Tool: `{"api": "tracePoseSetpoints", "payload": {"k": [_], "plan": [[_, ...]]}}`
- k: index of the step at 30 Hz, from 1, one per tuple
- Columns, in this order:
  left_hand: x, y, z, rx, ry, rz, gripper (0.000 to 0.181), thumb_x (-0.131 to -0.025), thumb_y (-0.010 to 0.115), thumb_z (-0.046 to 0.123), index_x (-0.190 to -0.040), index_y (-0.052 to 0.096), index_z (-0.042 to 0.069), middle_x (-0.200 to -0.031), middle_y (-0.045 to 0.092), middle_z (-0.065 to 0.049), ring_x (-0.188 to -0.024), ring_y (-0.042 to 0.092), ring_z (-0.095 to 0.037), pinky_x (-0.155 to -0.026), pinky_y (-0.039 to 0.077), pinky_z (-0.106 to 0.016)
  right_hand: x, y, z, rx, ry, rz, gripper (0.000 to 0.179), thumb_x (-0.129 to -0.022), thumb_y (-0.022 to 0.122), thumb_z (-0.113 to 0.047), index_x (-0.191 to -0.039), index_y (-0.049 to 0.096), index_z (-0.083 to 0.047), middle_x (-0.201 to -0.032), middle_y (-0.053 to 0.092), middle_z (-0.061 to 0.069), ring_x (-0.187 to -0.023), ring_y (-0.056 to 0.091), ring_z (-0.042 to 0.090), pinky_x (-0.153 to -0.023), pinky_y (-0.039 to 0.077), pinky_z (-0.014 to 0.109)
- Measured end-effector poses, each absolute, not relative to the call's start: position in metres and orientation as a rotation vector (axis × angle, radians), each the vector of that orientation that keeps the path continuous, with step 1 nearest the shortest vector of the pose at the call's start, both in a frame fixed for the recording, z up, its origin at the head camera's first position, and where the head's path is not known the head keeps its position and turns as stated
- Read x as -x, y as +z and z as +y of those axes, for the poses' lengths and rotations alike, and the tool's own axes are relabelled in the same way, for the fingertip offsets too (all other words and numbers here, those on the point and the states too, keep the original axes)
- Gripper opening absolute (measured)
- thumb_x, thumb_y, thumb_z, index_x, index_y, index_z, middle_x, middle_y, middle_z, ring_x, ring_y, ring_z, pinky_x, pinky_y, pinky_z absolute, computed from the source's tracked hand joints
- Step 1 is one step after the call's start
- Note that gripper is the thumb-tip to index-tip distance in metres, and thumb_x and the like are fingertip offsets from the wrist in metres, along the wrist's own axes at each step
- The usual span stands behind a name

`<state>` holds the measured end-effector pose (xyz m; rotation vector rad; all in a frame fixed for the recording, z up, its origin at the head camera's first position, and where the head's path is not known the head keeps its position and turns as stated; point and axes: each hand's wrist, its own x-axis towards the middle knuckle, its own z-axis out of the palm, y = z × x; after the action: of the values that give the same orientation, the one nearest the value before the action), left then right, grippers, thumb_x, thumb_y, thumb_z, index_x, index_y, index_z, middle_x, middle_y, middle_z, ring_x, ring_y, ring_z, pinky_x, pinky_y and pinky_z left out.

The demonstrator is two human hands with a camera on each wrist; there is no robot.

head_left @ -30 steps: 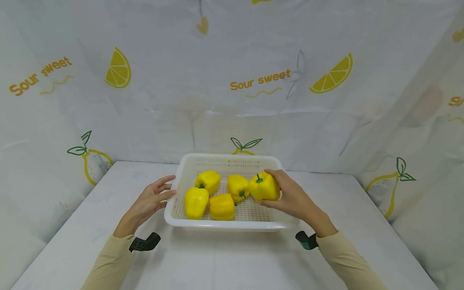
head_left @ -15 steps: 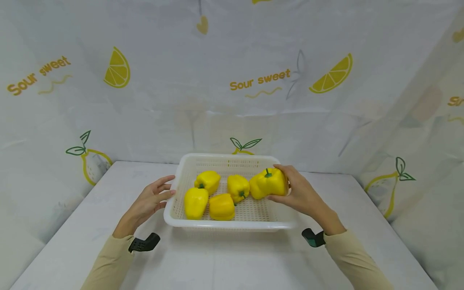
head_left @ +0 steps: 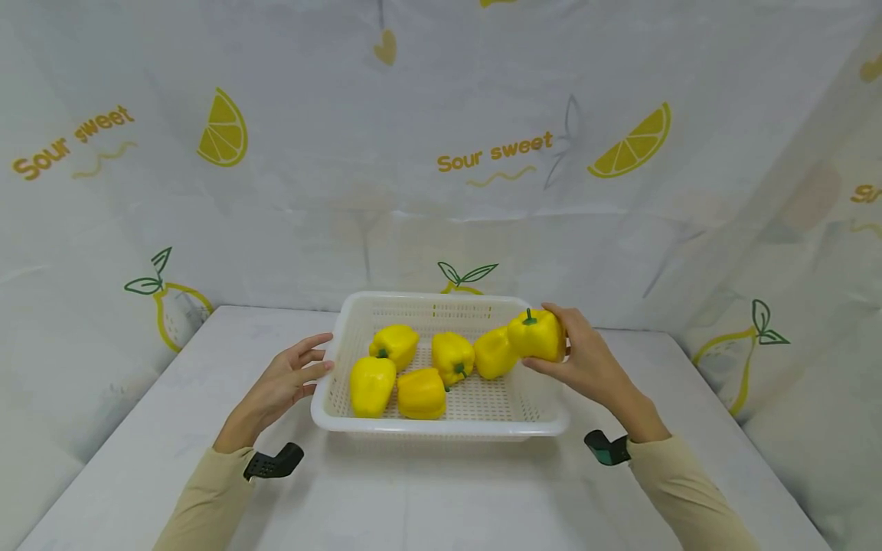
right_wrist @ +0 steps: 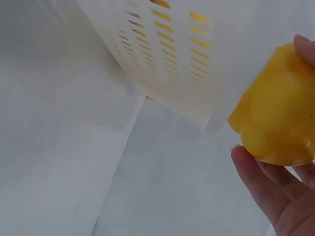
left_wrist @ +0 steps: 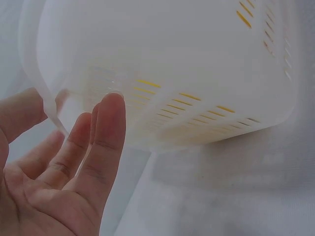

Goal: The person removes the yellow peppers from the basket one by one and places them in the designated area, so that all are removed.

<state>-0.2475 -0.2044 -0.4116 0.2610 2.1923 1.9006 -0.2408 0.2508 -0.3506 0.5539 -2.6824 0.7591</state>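
Note:
My right hand (head_left: 584, 360) grips a yellow bell pepper (head_left: 536, 334) with a green stem, thumb below and fingers at its far side, over the right end of a white plastic basket (head_left: 441, 427). In the right wrist view, the same pepper (right_wrist: 283, 108) stands beside the basket's slotted outer wall. At the basket's left rim my left hand (head_left: 285, 383) holds the edge; the left wrist view shows a digit passing over the rim and other fingers (left_wrist: 109, 132) along the outer wall. Several yellow bell peppers lie in the basket, one of them (head_left: 493, 353) partly hidden by the held pepper.
The basket stands on a white-covered table (head_left: 413, 497) in front of a white cloth backdrop (head_left: 331, 199) printed with lemons and lettering. Side cloths border the table left and right. A black wrist device (head_left: 274, 461) sits on the left forearm, another (head_left: 608, 448) on the right.
My right hand has carried the held pepper right and up, toward the basket's right rim. The pepper behind it now shows more. My left hand stays at the left rim.

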Motion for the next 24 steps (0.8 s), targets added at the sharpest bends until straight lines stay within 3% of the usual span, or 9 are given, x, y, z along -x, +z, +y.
{"api": "tracePoseSetpoints", "payload": {"k": [11,24], "plan": [[0.248,-0.413,-0.205,-0.255,1.888,2.210,0.071,-0.098,0.064,0.022,-0.156,0.026,0.008,-0.126,0.055,-0.011,-0.099,0.063,-0.010,-0.085,0.057,-0.026,0.245,-0.353,0.262,-0.473,0.817,-2.666,0.084,-0.082,0.083,-0.025,-0.147,0.037,0.002,-0.137,0.049,0.026,-0.102,0.055,0.034,-0.076,0.059,0.043],[0.249,-0.412,-0.205,-0.262,1.904,2.191,0.071,-0.098,0.064,0.021,-0.156,0.025,0.007,-0.124,0.056,-0.009,-0.099,0.063,-0.009,-0.084,0.058,-0.026,0.252,-0.353,0.276,-0.439,0.874,-2.687,0.083,-0.083,0.081,-0.023,-0.148,0.035,0.002,-0.142,0.044,0.028,-0.106,0.058,0.042,-0.079,0.061,0.050]]}}
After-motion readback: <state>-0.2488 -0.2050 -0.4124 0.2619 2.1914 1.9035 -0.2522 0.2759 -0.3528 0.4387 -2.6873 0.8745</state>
